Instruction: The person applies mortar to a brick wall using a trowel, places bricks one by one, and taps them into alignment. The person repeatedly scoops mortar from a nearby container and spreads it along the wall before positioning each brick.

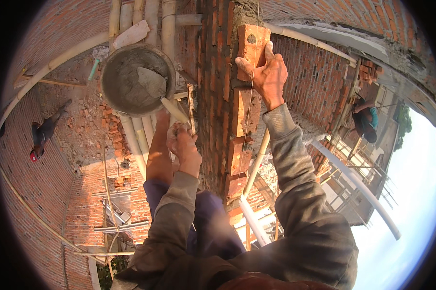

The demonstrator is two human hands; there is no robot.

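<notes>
Right hand [272,75] grasps brick [253,43], partly covering it, at wall's [212,121] right edge. Left hand [183,145] curled by trowel handle [175,110]; grip: can't tell. Blade [151,83] blurs into mortar [123,72].

Brick [250,50] partly hidden behind right hand [270,76]

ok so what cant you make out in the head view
All in the head view:
- Brick: its lower right corner, behind the right hand.
- Trowel: its handle end, hidden by the left hand; its blade's underside, against the mortar.
- String: its upper end, cut off by the top edge.
- Person at right: too small to tell what they handle.
</notes>
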